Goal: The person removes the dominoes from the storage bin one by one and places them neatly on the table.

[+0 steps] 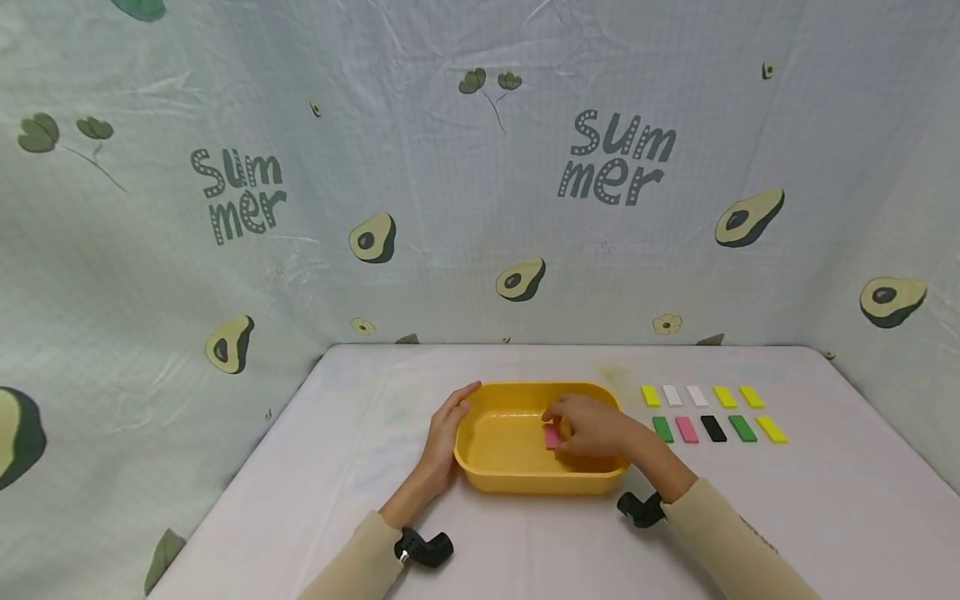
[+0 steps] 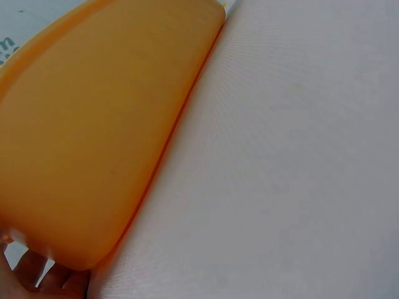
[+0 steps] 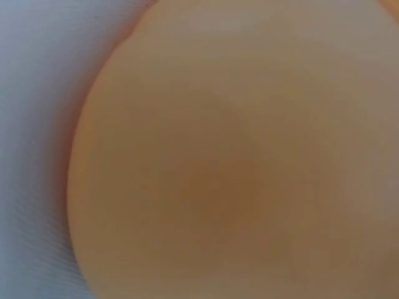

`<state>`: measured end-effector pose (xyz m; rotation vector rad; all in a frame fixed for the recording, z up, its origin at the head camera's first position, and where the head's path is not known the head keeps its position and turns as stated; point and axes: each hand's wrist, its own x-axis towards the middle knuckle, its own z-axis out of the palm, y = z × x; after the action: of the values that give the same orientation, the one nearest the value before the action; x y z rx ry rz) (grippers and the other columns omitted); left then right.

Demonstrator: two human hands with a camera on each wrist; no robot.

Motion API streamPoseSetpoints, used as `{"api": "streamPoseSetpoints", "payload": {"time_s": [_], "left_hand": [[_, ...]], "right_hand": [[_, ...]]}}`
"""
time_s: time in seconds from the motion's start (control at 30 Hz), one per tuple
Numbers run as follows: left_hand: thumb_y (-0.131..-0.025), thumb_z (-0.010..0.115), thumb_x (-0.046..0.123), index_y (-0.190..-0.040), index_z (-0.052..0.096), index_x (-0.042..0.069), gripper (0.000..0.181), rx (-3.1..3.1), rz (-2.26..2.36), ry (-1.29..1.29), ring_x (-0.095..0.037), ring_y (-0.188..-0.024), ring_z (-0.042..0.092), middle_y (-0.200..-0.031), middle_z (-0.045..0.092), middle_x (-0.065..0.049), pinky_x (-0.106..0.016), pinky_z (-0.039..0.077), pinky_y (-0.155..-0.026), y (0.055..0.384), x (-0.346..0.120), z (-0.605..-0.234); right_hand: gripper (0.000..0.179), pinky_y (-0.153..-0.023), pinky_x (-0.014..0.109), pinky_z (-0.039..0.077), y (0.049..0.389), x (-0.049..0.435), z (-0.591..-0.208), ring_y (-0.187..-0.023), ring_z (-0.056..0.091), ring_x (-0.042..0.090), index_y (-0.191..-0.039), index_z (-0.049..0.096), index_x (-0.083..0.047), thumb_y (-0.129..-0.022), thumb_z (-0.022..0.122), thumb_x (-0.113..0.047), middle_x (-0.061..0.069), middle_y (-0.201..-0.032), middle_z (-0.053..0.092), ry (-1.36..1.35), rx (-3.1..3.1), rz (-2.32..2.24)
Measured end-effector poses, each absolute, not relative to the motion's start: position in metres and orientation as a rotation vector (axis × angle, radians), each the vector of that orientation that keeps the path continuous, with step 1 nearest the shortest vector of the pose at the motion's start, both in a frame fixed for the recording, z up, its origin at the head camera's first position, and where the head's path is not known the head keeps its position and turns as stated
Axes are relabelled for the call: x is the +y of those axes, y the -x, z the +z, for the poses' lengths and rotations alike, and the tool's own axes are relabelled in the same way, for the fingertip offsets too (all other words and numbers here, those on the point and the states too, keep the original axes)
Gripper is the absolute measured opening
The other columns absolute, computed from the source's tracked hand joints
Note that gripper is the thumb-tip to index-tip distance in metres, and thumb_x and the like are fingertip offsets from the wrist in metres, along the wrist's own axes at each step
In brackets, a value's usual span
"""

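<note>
A yellow plastic tub (image 1: 495, 482) sits on the table. My left hand (image 1: 441, 442) holds its left end, thumb at the rim and fingers along the outside wall. In the left wrist view, several fingers (image 2: 53, 277) show at the tub's lower corner. My right hand (image 1: 592, 427) reaches down inside the tub's right half and pinches a small flat pink block (image 1: 552, 436) low over the tub's floor. Whether the block touches the floor is unclear. Only the tub's blurred outer wall (image 3: 218, 174) fills most of the right wrist view.
Right of the tub, small flat blocks lie in two rows. The back row has yellow (image 1: 650, 396) and white (image 1: 672, 396) ones; the front row has green (image 1: 662, 429), pink (image 1: 686, 429), black (image 1: 713, 428) and yellow (image 1: 771, 429) ones. A patterned sheet (image 1: 435, 167) hangs behind the table.
</note>
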<state>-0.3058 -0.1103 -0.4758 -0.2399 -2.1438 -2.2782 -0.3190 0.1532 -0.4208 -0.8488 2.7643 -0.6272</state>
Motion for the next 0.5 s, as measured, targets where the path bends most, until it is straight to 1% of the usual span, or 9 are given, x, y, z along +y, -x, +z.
{"api": "streamPoseSetpoints", "payload": {"time_s": [0.1, 0.17, 0.2, 0.27, 0.33, 0.4, 0.43, 0.5], "left_hand": [[-0.110, 0.036, 0.020, -0.154, 0.049, 0.010, 0.047, -2.142, -2.275, 0.237, -0.032, -0.148, 0.042, -0.163, 0.043, -0.013, -0.052, 0.031, -0.126, 0.3050, -0.1107, -0.4761], [-0.110, 0.036, 0.020, -0.153, 0.049, 0.010, 0.046, -2.137, -2.285, 0.229, -0.032, -0.148, 0.042, -0.163, 0.043, -0.012, -0.052, 0.030, -0.127, 0.3053, -0.1108, -0.4766], [-0.110, 0.036, 0.020, -0.153, 0.049, 0.010, 0.046, -2.140, -2.282, 0.230, -0.032, -0.149, 0.042, -0.163, 0.043, -0.012, -0.052, 0.030, -0.127, 0.3052, -0.1108, -0.4766], [-0.110, 0.037, 0.020, -0.153, 0.049, 0.010, 0.046, -2.144, -2.280, 0.232, -0.032, -0.149, 0.041, -0.163, 0.043, -0.012, -0.052, 0.029, -0.127, 0.3053, -0.1107, -0.4764], [-0.110, 0.036, 0.020, -0.153, 0.050, 0.010, 0.046, -2.144, -2.282, 0.223, -0.032, -0.149, 0.041, -0.163, 0.043, -0.012, -0.052, 0.029, -0.127, 0.3055, -0.1104, -0.4762], [-0.110, 0.037, 0.020, -0.153, 0.050, 0.010, 0.046, -2.144, -2.280, 0.221, -0.032, -0.149, 0.041, -0.163, 0.043, -0.012, -0.052, 0.030, -0.127, 0.3051, -0.1101, -0.4755], [-0.110, 0.036, 0.020, -0.153, 0.050, 0.010, 0.046, -2.140, -2.284, 0.221, -0.032, -0.149, 0.042, -0.162, 0.043, -0.012, -0.052, 0.030, -0.127, 0.3052, -0.1099, -0.4753], [-0.110, 0.036, 0.020, -0.153, 0.049, 0.010, 0.046, -2.131, -2.294, 0.222, -0.032, -0.149, 0.041, -0.162, 0.043, -0.012, -0.052, 0.030, -0.127, 0.3055, -0.1095, -0.4747]], "right_hand": [[0.040, -0.105, 0.048, 0.054, 0.3189, 0.1518, -0.4215, -0.108, 0.059, 0.023, -0.123, 0.071, -0.006, -0.086, 0.080, -0.019, 0.011, -0.125, 0.068, 0.863, 2.791, -0.606], [0.040, -0.104, 0.047, 0.054, 0.3190, 0.1503, -0.4221, -0.106, 0.059, 0.023, -0.122, 0.072, -0.004, -0.087, 0.081, -0.021, 0.011, -0.124, 0.068, 0.871, 2.799, -0.606], [0.040, -0.102, 0.045, 0.055, 0.3195, 0.1497, -0.4229, -0.104, 0.059, 0.022, -0.122, 0.072, -0.004, -0.087, 0.081, -0.021, 0.011, -0.121, 0.068, 0.877, 2.804, -0.603], [0.038, -0.093, 0.039, 0.056, 0.3199, 0.1482, -0.4241, -0.097, 0.057, 0.019, -0.119, 0.073, -0.004, -0.087, 0.081, -0.022, 0.008, -0.113, 0.067, 0.905, 2.813, -0.591], [0.033, -0.083, 0.031, 0.053, 0.3203, 0.1468, -0.4258, -0.089, 0.054, 0.016, -0.115, 0.075, -0.005, -0.087, 0.081, -0.022, 0.004, -0.104, 0.065, 0.933, 2.820, -0.574], [0.029, -0.076, 0.028, 0.049, 0.3204, 0.1456, -0.4267, -0.085, 0.052, 0.014, -0.112, 0.075, -0.006, -0.087, 0.081, -0.020, 0.002, -0.099, 0.062, 0.945, 2.830, -0.550], [0.027, -0.075, 0.027, 0.048, 0.3203, 0.1452, -0.4271, -0.084, 0.051, 0.014, -0.111, 0.075, -0.007, -0.087, 0.081, -0.020, 0.001, -0.098, 0.061, 0.938, 2.835, -0.542], [0.031, -0.079, 0.028, 0.051, 0.3194, 0.1443, -0.4266, -0.087, 0.052, 0.014, -0.114, 0.074, -0.007, -0.087, 0.082, -0.019, 0.002, -0.102, 0.064, 0.898, 2.846, -0.537]]}}
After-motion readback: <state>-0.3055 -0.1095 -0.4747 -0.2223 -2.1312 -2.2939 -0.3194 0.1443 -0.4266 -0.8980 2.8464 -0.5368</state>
